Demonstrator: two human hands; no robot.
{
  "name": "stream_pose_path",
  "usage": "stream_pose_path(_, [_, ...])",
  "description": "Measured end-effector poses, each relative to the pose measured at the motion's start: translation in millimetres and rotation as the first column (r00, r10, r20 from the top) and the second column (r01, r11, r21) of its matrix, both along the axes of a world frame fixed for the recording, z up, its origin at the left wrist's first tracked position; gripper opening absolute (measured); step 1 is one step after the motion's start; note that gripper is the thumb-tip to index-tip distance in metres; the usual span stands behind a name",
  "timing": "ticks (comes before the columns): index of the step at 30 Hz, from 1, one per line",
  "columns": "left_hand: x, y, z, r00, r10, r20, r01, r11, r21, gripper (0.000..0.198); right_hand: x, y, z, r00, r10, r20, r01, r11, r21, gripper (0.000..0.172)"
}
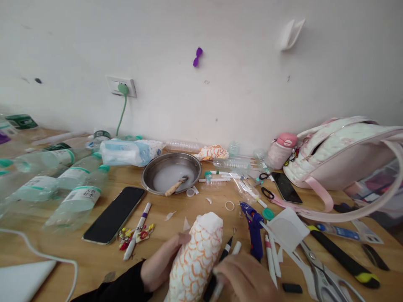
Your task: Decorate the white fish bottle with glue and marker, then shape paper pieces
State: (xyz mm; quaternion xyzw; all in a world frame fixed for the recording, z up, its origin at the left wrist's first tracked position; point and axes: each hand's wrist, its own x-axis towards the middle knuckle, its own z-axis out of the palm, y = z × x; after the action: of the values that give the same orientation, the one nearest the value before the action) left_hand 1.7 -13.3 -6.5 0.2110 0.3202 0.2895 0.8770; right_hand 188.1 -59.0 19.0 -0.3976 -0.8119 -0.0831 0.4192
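Note:
My left hand [166, 260] is wrapped round a white, fish-shaped craft piece [197, 256] with orange scales drawn over it. Its blunt top end points up and away; the lower end runs out of view. Blurred by motion, my right hand [245, 277] is close beside the piece's right side, fingers bent and pressed together. Under or between those fingers runs a white marker [236, 248]; whether they grip it is unclear. A black-and-white marker [226, 247] with a bare dark tip lies alongside. A loose black cap [292, 288] rests on the table to the right.
A blue glue gun [252, 228], scissors [319, 268] and a black-and-yellow tool handle [343, 256] lie to the right. Behind stand a metal basin [147, 178] with cloudy liquid and a floral backpack [343, 155]. At left are a phone [115, 215] and several plastic bottles [78, 199].

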Motion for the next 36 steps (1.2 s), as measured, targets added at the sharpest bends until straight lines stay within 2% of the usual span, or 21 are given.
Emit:
stream_pose_path(1, [-2, 0, -0.7, 0.999, -0.009, 0.033, 0.008, 0.999, 0.033, 0.049, 6, 2, 3.0, 1.000, 0.017, -0.008, -0.017, 0.999, -0.039, 0.026])
stream_pose_path(3, [-5, 2, -2.7, 0.993, -0.061, 0.103, 0.050, 0.993, 0.108, 0.046, 17, 4, 7.7, 0.999, 0.035, -0.004, -0.035, 0.995, -0.096, 0.038])
stream_pose_path(5, [-7, 4, -4.2, 0.979, -0.126, 0.163, 0.095, 0.978, 0.187, 0.045, 22, 4, 9.7, 0.999, -0.003, -0.032, -0.002, 0.989, -0.150, 0.044])
stream_pose_path(8, [-8, 5, -2.9, 0.959, -0.190, 0.210, 0.133, 0.957, 0.257, 0.050, 18, 4, 8.9, 0.976, -0.076, -0.203, 0.023, 0.967, -0.252, 0.034])
stream_pose_path(13, [-7, 2, 4.2, 0.949, -0.209, 0.238, 0.145, 0.954, 0.262, 0.051, 6, 3, 7.1, 0.866, -0.143, -0.478, -0.050, 0.929, -0.368, 0.009])
stream_pose_path(18, [-7, -1, 0.0, 0.957, -0.148, 0.249, 0.094, 0.971, 0.218, 0.053, 9, 7, 8.2, 0.787, -0.135, -0.602, -0.235, 0.836, -0.495, 0.014])
stream_pose_path(20, [-7, 0, -4.6, 0.959, -0.141, 0.245, 0.088, 0.972, 0.218, 0.056, 9, 9, 8.6, 0.762, -0.127, -0.635, -0.283, 0.817, -0.502, 0.016])
stream_pose_path(25, [-8, 2, -13.2, 0.957, -0.175, 0.232, 0.117, 0.963, 0.243, 0.061, 8, 10, 7.6, 0.753, -0.091, -0.652, -0.318, 0.817, -0.481, 0.014])
stream_pose_path(31, [-10, 0, -15.4, 0.957, -0.173, 0.232, 0.126, 0.970, 0.206, 0.062, 12, 8, 9.5, 0.716, -0.069, -0.695, -0.429, 0.741, -0.516, 0.013])
stream_pose_path(36, [-9, 0, -14.4, 0.927, -0.191, 0.322, 0.131, 0.971, 0.200, 0.062, 11, 9, 11.5, 0.687, 0.015, -0.727, -0.473, 0.768, -0.432, 0.017])
